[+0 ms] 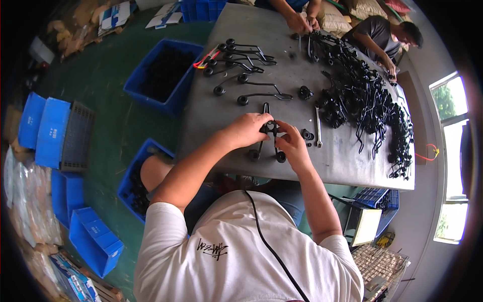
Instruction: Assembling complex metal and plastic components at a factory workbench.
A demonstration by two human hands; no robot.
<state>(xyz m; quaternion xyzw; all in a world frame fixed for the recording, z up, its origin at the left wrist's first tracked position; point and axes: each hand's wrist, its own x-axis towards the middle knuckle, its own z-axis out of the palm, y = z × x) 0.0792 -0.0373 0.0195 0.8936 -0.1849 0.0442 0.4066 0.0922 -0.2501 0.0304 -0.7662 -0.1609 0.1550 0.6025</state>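
At the near edge of the grey table (297, 168), both my hands are closed on a bent black wire part with round ends (266, 108). My left hand (250, 130) grips it from the left, and my right hand (292, 143) pinches it from the right. Between my fingers sits a small black bracket-like piece (272, 127) around the wire. The part's narrow loop points away from me, its two thick round ends toward me. Just right of my right hand lie small black round pieces (307, 135) and a silver wrench (318, 127).
Similar wire parts (264, 94) lie at the table's left, by red-yellow cords (205, 61). A large heap of black wire parts (362, 90) covers the right side. Two people work at the far side. Blue bins (163, 75) stand left of the table, one by my leg (138, 186).
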